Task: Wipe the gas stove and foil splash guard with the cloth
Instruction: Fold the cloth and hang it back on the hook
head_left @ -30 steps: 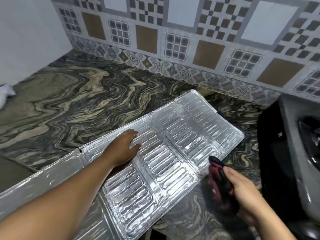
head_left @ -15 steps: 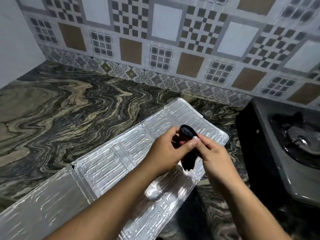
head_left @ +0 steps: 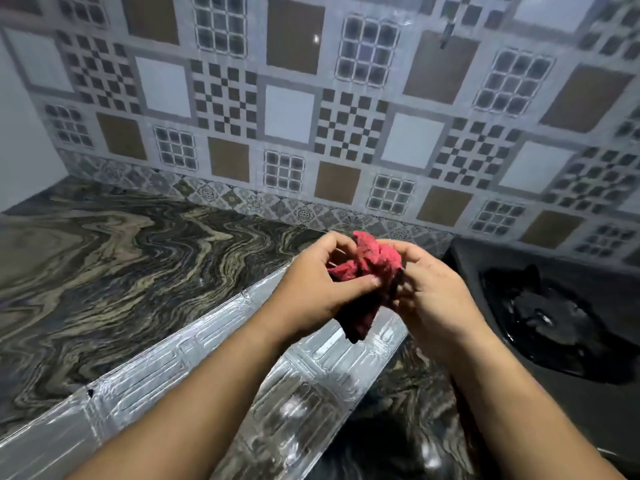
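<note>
Above foil splash guard (head_left: pixel 194 355): both hands (head_left: pixel 367 292) gripping bunched cloth (head_left: pixel 363 271), tail hanging down.

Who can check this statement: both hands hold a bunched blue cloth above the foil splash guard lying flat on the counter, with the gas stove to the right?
One detail is wrong: the cloth is red, not blue. The head view shows the left hand and right hand holding it above the foil splash guard, gas stove to the right.

A dark marble counter (head_left: pixel 114 271) with swirling tan veins fills the left and lower middle of the frame, meeting a patterned tile wall (head_left: pixel 311 109) of brown, white, checkered and grid squares across the top.
</note>
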